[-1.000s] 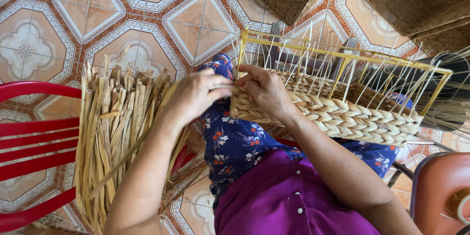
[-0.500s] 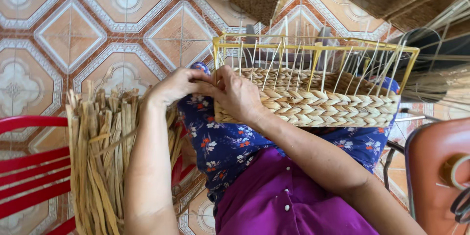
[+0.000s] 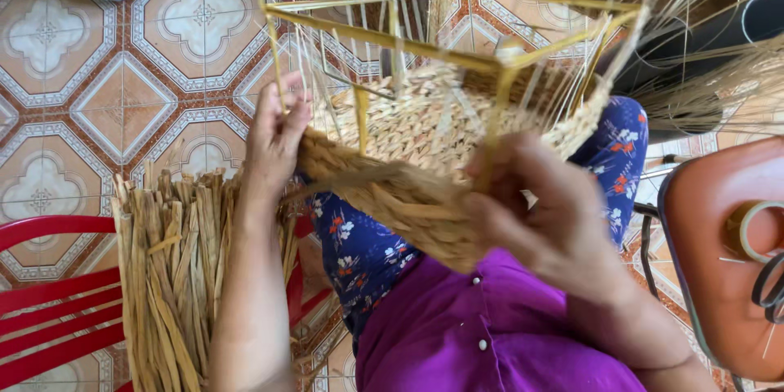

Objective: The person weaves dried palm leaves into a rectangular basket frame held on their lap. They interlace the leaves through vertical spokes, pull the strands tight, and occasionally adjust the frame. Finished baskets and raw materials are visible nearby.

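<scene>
Two hands: I see both on one half-woven basket (image 3: 425,171) held over the lap, above the purple top (image 3: 490,335) and the blue flowered cloth (image 3: 359,237).
Left hand: the left hand (image 3: 273,135) is at the basket's near left corner; its fingers (image 3: 290,118) are pressed together and curled around the braided edge, pinching the weave there.
Right hand: the right hand (image 3: 547,212) wraps the lower right of the basket, close to the lens and blurred; its fingers (image 3: 510,167) are closed around a yellow upright of the wire frame (image 3: 441,41).
Basket position: tipped up towards the camera, its woven wall at the bottom and bare frame bars and loose stakes sticking up and away.
Change: a second ago the basket lay flatter and lengthwise on the knees with both hands bunched at its left end; now it is turned and lifted, with the hands apart on opposite sides.
Meaning: I judge this as a re-grip that brings another side of the weave round to be worked.
Beside it: a bundle of dried flat reeds (image 3: 175,278) stands on the red chair (image 3: 49,294), just left of the left forearm.
Floor: patterned tile floor (image 3: 106,106).
Right edge: an orange-red seat (image 3: 719,269) carrying a roll of tape (image 3: 747,229).
</scene>
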